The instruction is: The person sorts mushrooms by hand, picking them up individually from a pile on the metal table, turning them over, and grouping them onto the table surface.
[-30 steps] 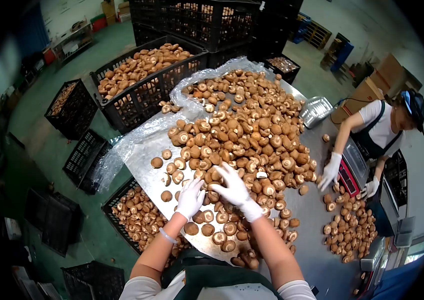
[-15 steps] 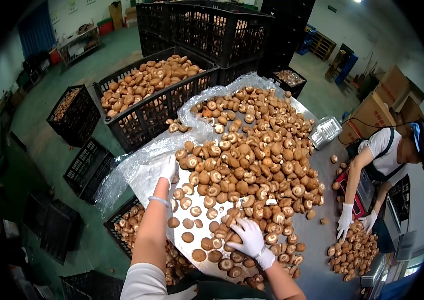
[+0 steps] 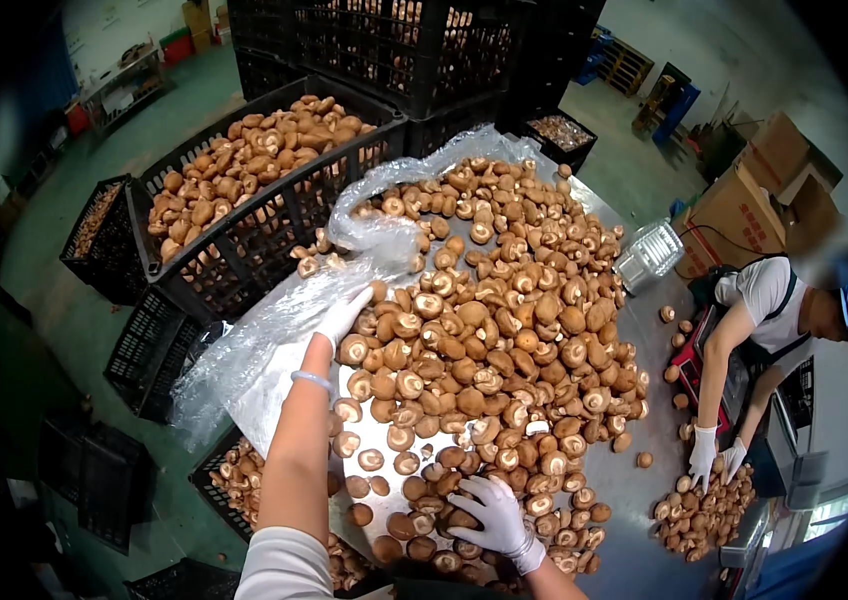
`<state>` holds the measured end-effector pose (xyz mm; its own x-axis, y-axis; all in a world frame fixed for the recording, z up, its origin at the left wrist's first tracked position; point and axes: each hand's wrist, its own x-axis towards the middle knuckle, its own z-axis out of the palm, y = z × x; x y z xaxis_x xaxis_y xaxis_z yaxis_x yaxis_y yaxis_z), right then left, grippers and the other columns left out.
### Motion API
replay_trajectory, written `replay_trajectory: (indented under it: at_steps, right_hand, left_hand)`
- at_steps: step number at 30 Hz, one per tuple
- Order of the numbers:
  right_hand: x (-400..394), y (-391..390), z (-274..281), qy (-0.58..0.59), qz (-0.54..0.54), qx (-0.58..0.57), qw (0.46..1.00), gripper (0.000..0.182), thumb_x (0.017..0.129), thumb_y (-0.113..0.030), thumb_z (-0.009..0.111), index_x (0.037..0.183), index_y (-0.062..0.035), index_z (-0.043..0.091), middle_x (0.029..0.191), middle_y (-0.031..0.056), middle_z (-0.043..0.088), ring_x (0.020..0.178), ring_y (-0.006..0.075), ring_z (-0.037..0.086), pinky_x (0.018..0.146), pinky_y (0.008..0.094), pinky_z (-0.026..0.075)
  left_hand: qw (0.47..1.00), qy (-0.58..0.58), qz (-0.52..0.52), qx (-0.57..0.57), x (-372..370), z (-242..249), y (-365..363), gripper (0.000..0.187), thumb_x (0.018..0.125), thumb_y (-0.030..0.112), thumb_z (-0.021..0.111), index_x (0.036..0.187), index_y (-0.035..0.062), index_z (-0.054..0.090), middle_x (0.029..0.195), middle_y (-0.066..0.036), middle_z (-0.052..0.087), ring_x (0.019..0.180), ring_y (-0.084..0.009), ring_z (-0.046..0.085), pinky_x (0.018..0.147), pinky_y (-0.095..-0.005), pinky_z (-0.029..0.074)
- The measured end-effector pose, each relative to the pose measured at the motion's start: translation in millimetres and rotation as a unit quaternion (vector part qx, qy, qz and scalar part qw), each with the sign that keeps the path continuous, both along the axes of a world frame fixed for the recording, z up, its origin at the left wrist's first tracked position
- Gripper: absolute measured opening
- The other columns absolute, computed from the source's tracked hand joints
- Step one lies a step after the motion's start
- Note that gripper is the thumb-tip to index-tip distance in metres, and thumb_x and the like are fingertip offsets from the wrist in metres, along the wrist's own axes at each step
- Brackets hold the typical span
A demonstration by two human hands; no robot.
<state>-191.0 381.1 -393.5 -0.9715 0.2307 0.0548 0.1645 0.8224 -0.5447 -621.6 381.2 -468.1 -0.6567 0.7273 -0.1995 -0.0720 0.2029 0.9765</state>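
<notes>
My left hand [image 3: 343, 314], in a white glove, reaches to the left edge of the mushroom pile [image 3: 504, 330], beside the clear plastic film [image 3: 284, 305]. Its fingers are stretched out, with the tips against a mushroom [image 3: 378, 291]. Also gloved, my right hand [image 3: 491, 515] rests over mushrooms at the near side of the pile. Its fingers are spread and slightly bent around a brown cap [image 3: 462, 521]; the palm side is hidden. Several loose mushrooms lie on the metal table [image 3: 609, 490] between my hands.
A black crate [image 3: 274, 195] full of mushrooms stands at the left, with stacked crates [image 3: 374, 55] behind. On the right, a co-worker's gloved hands [image 3: 704, 458] touch a smaller mushroom heap [image 3: 689, 520]. A clear plastic container [image 3: 650, 255] sits at the table's far right edge.
My left hand has moved forward along the pile's left edge. My right hand has shifted slightly down and stays over the mushrooms. The view has shifted, and the co-worker's hands have moved closer together.
</notes>
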Motion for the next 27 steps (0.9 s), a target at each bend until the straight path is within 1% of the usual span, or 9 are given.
replay_trajectory:
  at_steps: [2,4,8,11,16,18,19,26,27]
  right_hand:
    - [-0.6,-0.2,0.2,-0.001,-0.001,-0.003,1.000,0.047,0.074,-0.042,0.071,0.114,-0.0170,0.064,0.121,0.0097,0.056,0.115,0.0303,0.050,0.097,0.0457,0.037]
    - [-1.7,1.0,0.3,-0.003,0.001,0.002,1.000,0.048,0.074,-0.043,0.070,0.114,-0.0164,0.063,0.121,0.0093,0.056,0.115,0.0299,0.050,0.097,0.0451,0.038]
    - [-0.8,0.5,-2.5,0.009,0.001,0.005,1.000,0.048,0.075,-0.044,0.069,0.114,-0.0158,0.063,0.121,0.0089,0.056,0.114,0.0294,0.050,0.097,0.0454,0.038]
    - [-0.6,-0.2,-4.7,0.010,-0.003,-0.015,1.000,0.048,0.075,-0.042,0.070,0.115,-0.0163,0.062,0.121,0.0087,0.056,0.115,0.0295,0.050,0.099,0.0468,0.036]
    - [1.8,2.1,-3.6,0.071,-0.022,-0.056,0.996,0.048,0.074,-0.037,0.069,0.113,-0.0106,0.061,0.117,0.0102,0.057,0.114,0.0323,0.050,0.100,0.0466,0.036]
    - [5.9,2.1,-0.6,0.090,-0.035,-0.059,0.994,0.046,0.072,-0.029,0.071,0.111,-0.0072,0.062,0.114,0.0123,0.058,0.111,0.0336,0.052,0.096,0.0447,0.040]
    - [8.4,1.2,2.4,0.107,-0.066,-0.067,0.990,0.047,0.070,-0.026,0.074,0.111,-0.0066,0.062,0.113,0.0123,0.058,0.108,0.0333,0.054,0.093,0.0429,0.043]
    - [25.8,-7.4,12.8,0.159,-0.224,-0.018,0.961,0.046,0.066,-0.013,0.077,0.108,-0.0036,0.060,0.110,0.0135,0.058,0.104,0.0320,0.055,0.089,0.0385,0.046]
    - [28.8,-8.9,14.5,0.158,-0.236,-0.003,0.959,0.050,0.065,-0.013,0.078,0.111,-0.0037,0.058,0.112,0.0140,0.057,0.105,0.0322,0.055,0.090,0.0384,0.046]
  left_hand:
    - [0.999,0.036,-0.037,0.008,1.9,1.6,10.2,0.055,0.091,0.044,0.053,0.128,0.0033,0.053,0.125,-0.008,0.057,0.107,-0.0192,0.057,0.092,-0.0282,0.044]
    - [0.958,-0.283,-0.027,0.032,5.9,9.2,15.7,0.054,0.091,0.045,0.053,0.127,0.0045,0.054,0.127,-0.009,0.055,0.105,-0.0175,0.058,0.091,-0.0297,0.046]
    - [0.932,-0.310,-0.085,0.164,32.8,6.1,21.7,0.057,0.090,0.045,0.055,0.131,0.0058,0.048,0.128,-0.009,0.053,0.108,-0.0207,0.057,0.093,-0.0342,0.048]
    - [0.874,-0.468,-0.053,0.121,78.3,35.1,19.6,0.049,0.094,0.035,0.052,0.133,0.0071,0.046,0.134,-0.011,0.047,0.118,-0.0210,0.051,0.097,-0.0343,0.045]
    - [0.898,-0.318,-0.187,0.239,131.8,-0.2,41.7,0.040,0.096,0.023,0.049,0.132,0.0073,0.048,0.131,-0.011,0.049,0.118,-0.0205,0.050,0.102,-0.0321,0.039]
    - [0.935,-0.105,-0.222,0.256,145.0,16.4,50.7,0.037,0.096,0.019,0.048,0.131,0.0074,0.048,0.130,-0.011,0.050,0.118,-0.0203,0.049,0.103,-0.0312,0.037]
    - [0.953,0.088,-0.214,0.197,150.3,24.6,52.5,0.034,0.094,0.015,0.050,0.127,0.0055,0.052,0.128,-0.013,0.052,0.120,-0.0209,0.048,0.104,-0.0308,0.035]
    - [0.940,0.301,-0.099,0.126,224.4,66.1,31.7,0.043,0.087,0.030,0.060,0.126,0.0122,0.057,0.139,-0.018,0.043,0.119,-0.0296,0.049,0.101,-0.0376,0.039]
    - [0.954,0.263,-0.123,0.080,242.1,77.6,30.7,0.044,0.088,0.035,0.057,0.127,0.0134,0.056,0.141,-0.018,0.041,0.124,-0.0311,0.045,0.103,-0.0404,0.038]
